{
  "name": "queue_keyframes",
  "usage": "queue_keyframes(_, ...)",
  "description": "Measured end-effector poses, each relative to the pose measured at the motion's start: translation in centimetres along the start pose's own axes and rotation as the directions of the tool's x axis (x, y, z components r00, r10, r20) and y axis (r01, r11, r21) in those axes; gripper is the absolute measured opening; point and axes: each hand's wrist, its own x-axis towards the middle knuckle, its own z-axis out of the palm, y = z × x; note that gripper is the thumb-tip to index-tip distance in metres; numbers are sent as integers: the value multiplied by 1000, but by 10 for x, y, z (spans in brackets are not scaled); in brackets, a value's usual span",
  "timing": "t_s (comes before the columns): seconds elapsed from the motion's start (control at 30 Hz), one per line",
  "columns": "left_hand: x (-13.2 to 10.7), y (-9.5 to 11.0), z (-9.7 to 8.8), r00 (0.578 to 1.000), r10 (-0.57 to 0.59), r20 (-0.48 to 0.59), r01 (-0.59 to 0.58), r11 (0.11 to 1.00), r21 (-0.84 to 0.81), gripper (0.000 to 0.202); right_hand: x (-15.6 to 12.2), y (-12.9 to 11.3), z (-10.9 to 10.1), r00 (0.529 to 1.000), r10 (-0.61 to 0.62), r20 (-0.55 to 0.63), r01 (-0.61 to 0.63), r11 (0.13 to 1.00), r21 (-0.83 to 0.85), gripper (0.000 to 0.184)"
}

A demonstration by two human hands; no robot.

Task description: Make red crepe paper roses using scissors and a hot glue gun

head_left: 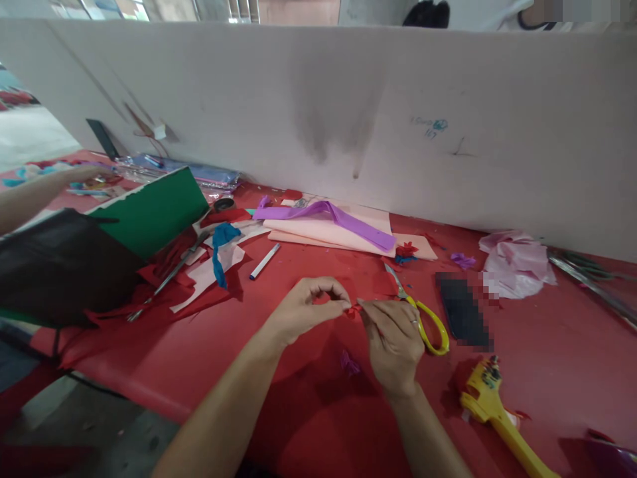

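Basically, main risk is dropping the small red piece: it sits in the gap between both hands, above the red table, pinched at the fingertips. Left hand has thumb and forefinger closed on one side, a rounded gap behind them; right hand has fingers bunched at the other side. A slack pinch could let it slip, and red on red would make it hard to find. Pulling too hard might tear or misshape it. Scissors lie just beside the right hand, blades apart, so a sideways swing could knock them or nick skin. Glue gun is near the right forearm; if hot, it could burn.

Hard to make out: the piece's shape, mostly covered by fingers; whether the right hand touches the scissors. Purple scrap is blurry. Phone is partly pixelated, glue gun cut off at the bottom edge, co-worker's arm cut off at left.
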Motion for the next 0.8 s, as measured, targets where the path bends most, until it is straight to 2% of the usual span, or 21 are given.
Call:
queue_keyframes(0.1,0,0,-2,1000,26,-1,-26,999,41,5,0,-1,-1,1000,0,16,0,1000,12,23)
queue_keyframes(0.2,0,0,-2,1000,2,-24,-1,1000,29,6,-1,-2,0,1000,20,21,-21,997,76,25)
queue_keyframes(0.4,-2,-2,1,998,-56,21,58,989,-133,11,-3,-6,1,989,143,47,-150,959,242,24)
queue_keyframes(0.57,-3,-1,4,997,-61,43,68,977,-200,9,0,-10,1,976,210,66,-220,936,276,21)
queue_keyframes(0.8,-1,-2,7,997,-35,-63,24,984,-177,13,1,-9,3,931,359,68,-364,903,229,15)
